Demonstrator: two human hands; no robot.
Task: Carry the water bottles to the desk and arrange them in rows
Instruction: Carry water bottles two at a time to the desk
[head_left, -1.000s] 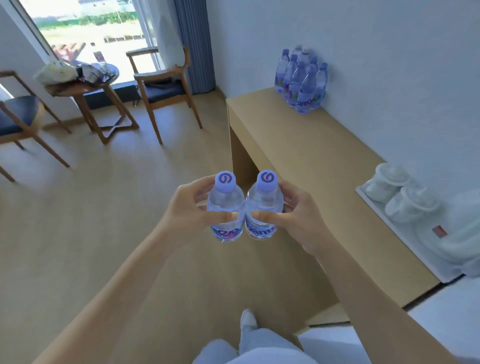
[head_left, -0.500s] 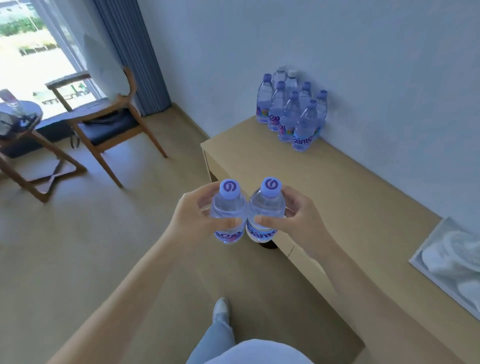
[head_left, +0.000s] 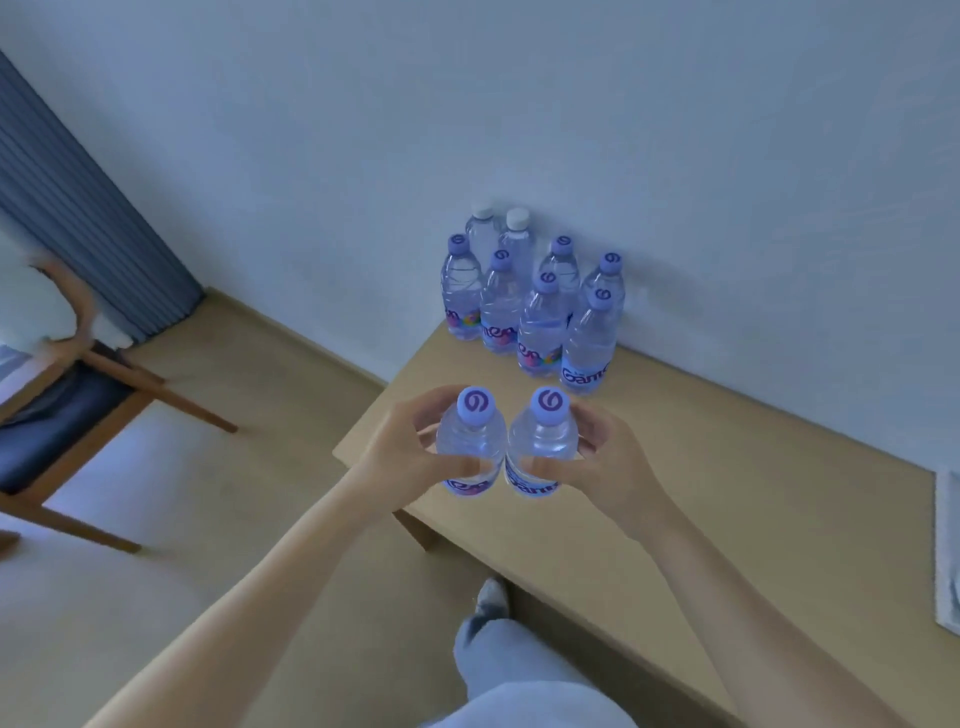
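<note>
I carry two clear water bottles with purple caps, upright and side by side, over the near left corner of the wooden desk (head_left: 727, 493). My left hand (head_left: 400, 447) grips the left bottle (head_left: 470, 441). The right bottle (head_left: 543, 441) is held by my right hand (head_left: 608, 462). Several more bottles (head_left: 540, 312) stand in rows against the wall at the desk's far left end, two of them with white caps.
A wooden chair (head_left: 78, 405) with a dark seat stands at the left by the blue curtain (head_left: 78, 218). A white tray (head_left: 948, 551) shows at the desk's right edge. My leg and foot (head_left: 491, 603) are on the floor beside the desk.
I have walked closer to the desk's left end; the standing bottles now look nearer and larger. Both held bottles have moved from over the floor to over the desk corner.
</note>
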